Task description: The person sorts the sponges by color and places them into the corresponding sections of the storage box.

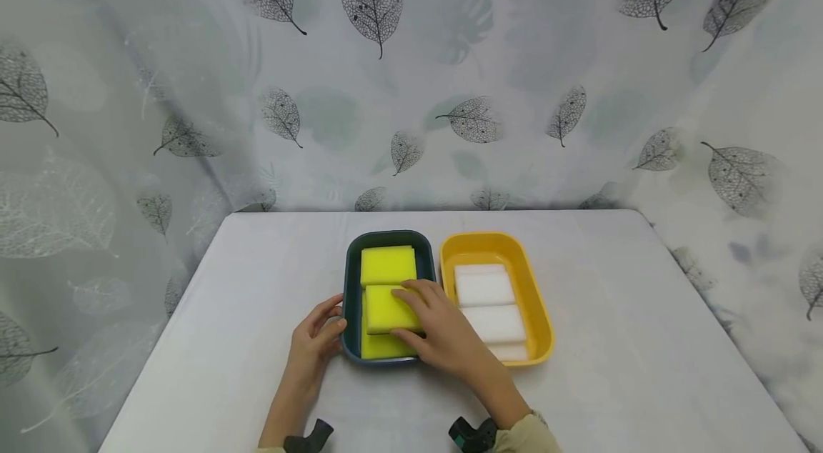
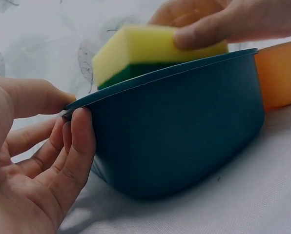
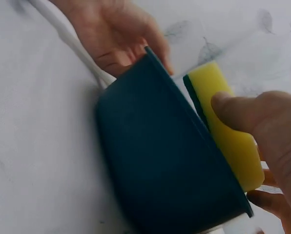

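Observation:
A dark teal plastic tub (image 1: pixel 422 260) stands on the white table with yellow sponges in it, one at the far end (image 1: pixel 388 265) and one at the near end (image 1: pixel 386 347). My left hand (image 1: pixel 311 347) pinches the tub's left rim, thumb on top and fingers against the outer wall, as the left wrist view shows. My right hand (image 1: pixel 453 335) grips another yellow sponge (image 1: pixel 387 309) between thumb and fingers, over the others. In the left wrist view this sponge (image 2: pixel 153 44) shows a green scouring layer underneath and rises above the rim.
Right beside the teal tub stands a yellow-orange tub (image 1: pixel 539 317) with several white sponge blocks (image 1: pixel 494 324) in it. A white-covered table (image 1: pixel 617 339) lies beneath both. A leaf-printed curtain (image 1: pixel 437 67) hangs behind and along the sides.

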A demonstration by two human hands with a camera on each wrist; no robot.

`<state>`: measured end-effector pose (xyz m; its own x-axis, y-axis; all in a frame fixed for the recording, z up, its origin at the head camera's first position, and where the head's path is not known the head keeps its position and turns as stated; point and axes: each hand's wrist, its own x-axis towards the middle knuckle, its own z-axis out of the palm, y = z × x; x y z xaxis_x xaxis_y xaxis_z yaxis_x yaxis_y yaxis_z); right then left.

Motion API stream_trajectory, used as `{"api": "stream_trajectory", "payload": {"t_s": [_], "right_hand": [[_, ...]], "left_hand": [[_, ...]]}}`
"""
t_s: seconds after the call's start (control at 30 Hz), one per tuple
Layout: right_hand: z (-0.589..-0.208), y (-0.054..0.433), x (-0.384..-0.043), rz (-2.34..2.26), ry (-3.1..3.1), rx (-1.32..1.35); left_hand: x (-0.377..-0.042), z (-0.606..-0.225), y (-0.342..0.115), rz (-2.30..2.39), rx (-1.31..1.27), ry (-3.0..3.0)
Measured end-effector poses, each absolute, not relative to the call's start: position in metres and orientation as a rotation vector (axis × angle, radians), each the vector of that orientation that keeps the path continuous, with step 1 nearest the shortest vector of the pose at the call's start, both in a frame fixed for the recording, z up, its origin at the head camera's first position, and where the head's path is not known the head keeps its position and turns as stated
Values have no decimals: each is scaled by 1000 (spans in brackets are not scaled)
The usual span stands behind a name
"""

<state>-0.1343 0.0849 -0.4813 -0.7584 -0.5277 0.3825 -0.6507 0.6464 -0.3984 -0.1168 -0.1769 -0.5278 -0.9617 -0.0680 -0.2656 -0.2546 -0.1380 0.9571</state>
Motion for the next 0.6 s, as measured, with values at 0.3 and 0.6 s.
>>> {"api": "stream_trajectory", "payload": {"t_s": [0.3, 0.6], "right_hand": [[-487, 75, -140, 666, -2723, 934], [-490, 65, -138, 537, -2768, 933]], "left_hand": [[-117, -527, -174, 2242, -372, 1987], [-113, -525, -181, 2203, -386, 2008]]}}
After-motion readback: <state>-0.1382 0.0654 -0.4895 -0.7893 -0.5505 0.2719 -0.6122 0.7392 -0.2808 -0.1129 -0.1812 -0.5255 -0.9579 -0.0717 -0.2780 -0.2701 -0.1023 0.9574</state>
